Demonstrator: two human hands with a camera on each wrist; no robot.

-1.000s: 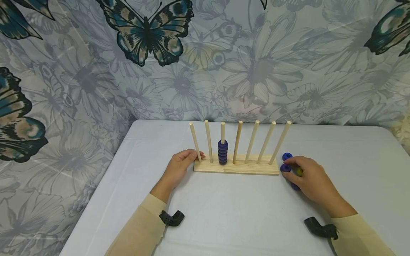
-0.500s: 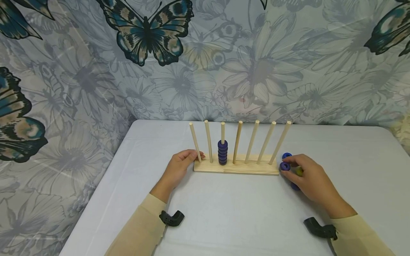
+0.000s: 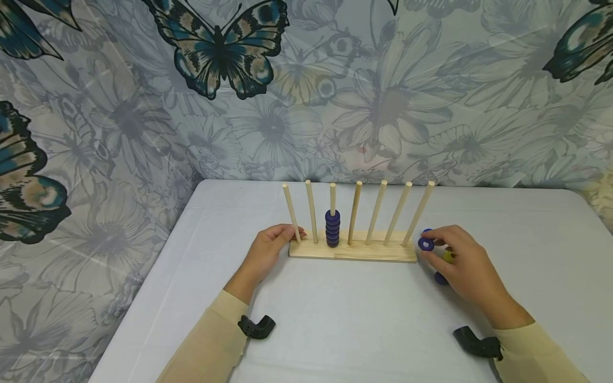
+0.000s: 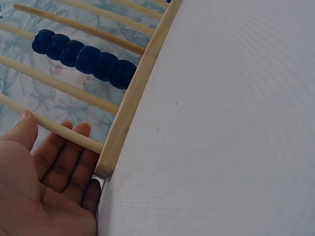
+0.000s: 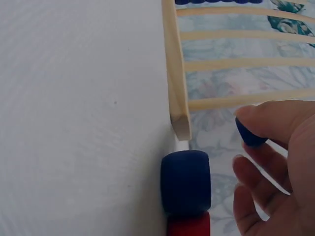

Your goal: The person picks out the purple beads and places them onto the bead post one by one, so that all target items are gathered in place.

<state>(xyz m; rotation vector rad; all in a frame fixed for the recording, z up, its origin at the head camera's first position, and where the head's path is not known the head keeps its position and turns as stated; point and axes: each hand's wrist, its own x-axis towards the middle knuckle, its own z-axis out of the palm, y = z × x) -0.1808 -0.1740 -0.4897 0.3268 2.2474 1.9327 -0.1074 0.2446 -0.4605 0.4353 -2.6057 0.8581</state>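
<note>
A wooden bead rack (image 3: 354, 252) stands on the table with a row of upright pegs. Several dark blue beads (image 3: 332, 229) are stacked on its third peg from the left, also seen in the left wrist view. My left hand (image 3: 270, 247) holds the leftmost peg (image 4: 64, 130) near the base, thumb on one side and fingers behind it. To the right of the rack, my right hand (image 3: 462, 260) pinches a blue bead (image 3: 425, 244) between thumb and fingers, its hole facing the head camera. In the right wrist view this bead (image 5: 250, 135) is partly covered by the thumb.
Around the right hand lie a yellow bead (image 3: 449, 256), a blue bead (image 3: 441, 278) and another blue one, mostly hidden. A red bead (image 5: 188, 225) shows in the right wrist view. The white table (image 3: 345, 319) meets a floral, butterfly-printed backdrop (image 3: 306, 133).
My right hand has risen slightly with the pinched bead, which now overlaps the blue bead behind it more. The left hand and the rack have stayed in place.
</note>
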